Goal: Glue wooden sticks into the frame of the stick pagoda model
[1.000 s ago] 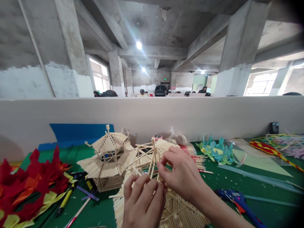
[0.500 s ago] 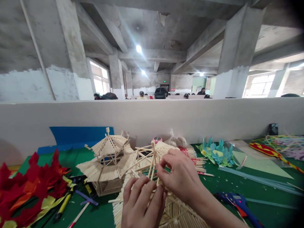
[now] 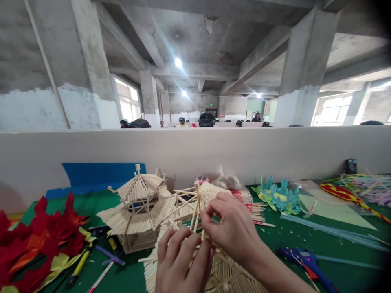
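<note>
A half-built pavilion roof of wooden sticks (image 3: 186,203) stands on the green table (image 3: 293,236) in front of me. My left hand (image 3: 180,260) grips its near side from below, fingers curled around the sticks. My right hand (image 3: 232,228) pinches thin sticks near the roof's central post. Its lower tier (image 3: 226,272) spreads under both hands. A finished stick pavilion (image 3: 137,207) stands just to the left.
Red and yellow paper flowers (image 3: 36,240) lie at the left, with pens (image 3: 79,264) beside them. A blue glue gun (image 3: 305,260) lies at the right, near teal paper flowers (image 3: 277,195) and chopstick packs (image 3: 253,207). A white partition (image 3: 275,150) runs behind the table.
The view has tilted slightly. Both hands stay on the stick roof with only small finger shifts.
</note>
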Motion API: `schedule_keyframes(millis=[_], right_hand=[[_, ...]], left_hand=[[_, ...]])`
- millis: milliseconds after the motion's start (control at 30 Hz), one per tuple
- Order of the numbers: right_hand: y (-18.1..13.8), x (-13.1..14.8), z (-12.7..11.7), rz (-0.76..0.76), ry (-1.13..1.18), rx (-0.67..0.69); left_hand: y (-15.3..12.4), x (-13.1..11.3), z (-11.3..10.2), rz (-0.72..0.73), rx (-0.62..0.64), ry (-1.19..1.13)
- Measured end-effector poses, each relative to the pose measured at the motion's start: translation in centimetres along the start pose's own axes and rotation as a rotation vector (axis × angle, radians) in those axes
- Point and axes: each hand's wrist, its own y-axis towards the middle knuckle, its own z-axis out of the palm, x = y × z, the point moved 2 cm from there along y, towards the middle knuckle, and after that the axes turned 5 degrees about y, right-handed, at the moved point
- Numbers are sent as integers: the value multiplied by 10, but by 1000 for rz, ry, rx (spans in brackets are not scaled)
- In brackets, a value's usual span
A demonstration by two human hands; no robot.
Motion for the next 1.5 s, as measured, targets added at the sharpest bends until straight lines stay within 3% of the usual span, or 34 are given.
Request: schedule_keyframes(millis=[400, 1500], right_hand=[[0, 1, -1, 17, -8, 22], [1, 1, -4, 45, 7, 85]], left_hand=[[0, 2, 0, 46, 15, 12], [2, 1, -4, 9, 21, -31]])
